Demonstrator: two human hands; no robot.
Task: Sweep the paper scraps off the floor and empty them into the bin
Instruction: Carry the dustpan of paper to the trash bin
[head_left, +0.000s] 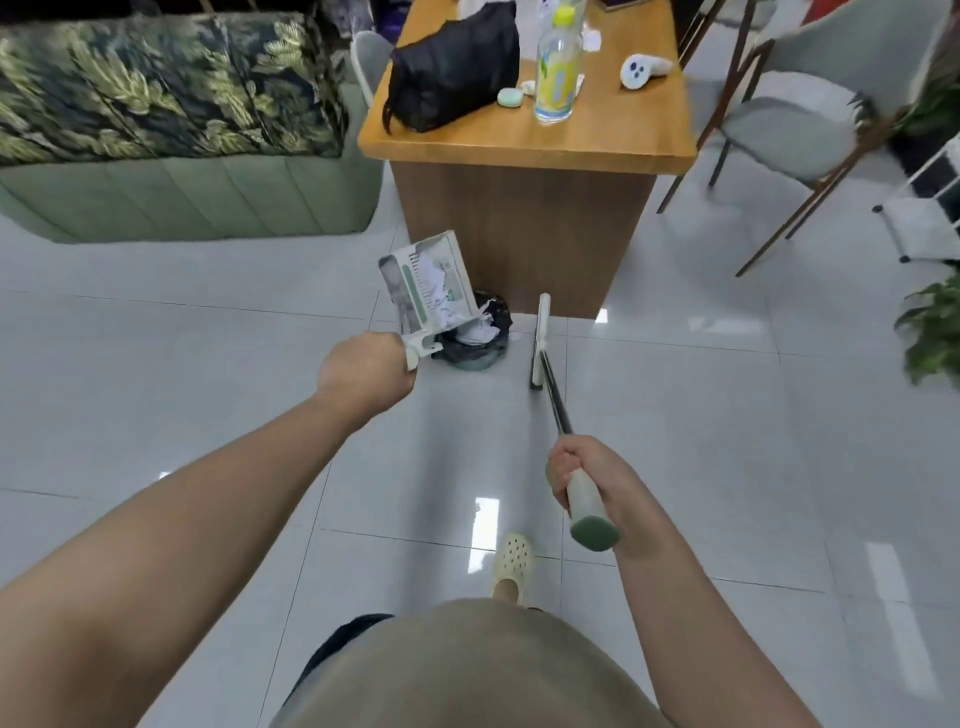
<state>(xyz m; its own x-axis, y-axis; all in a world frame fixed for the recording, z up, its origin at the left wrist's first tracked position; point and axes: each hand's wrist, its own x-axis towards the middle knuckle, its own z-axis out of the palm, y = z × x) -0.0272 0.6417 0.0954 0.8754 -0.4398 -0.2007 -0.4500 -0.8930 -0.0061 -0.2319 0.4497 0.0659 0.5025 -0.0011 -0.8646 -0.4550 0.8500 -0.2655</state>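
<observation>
My left hand (366, 371) grips the handle of a white and green dustpan (428, 286), tipped up over a small bin (480, 340) lined with a dark bag. White paper scraps (439, 291) slide down inside the pan, and more lie in the bin's mouth. My right hand (582, 480) holds the pale grip of a broom (543, 340), whose dark pole runs forward. Its narrow head stands on the floor just right of the bin.
A wooden desk (524, 140) stands right behind the bin, carrying a black bag, a bottle and small items. A green sofa (182, 192) is at the left, a grey chair (789, 130) and a plant (932, 327) at the right. My foot in a yellow clog (511, 564) is on the glossy tiles.
</observation>
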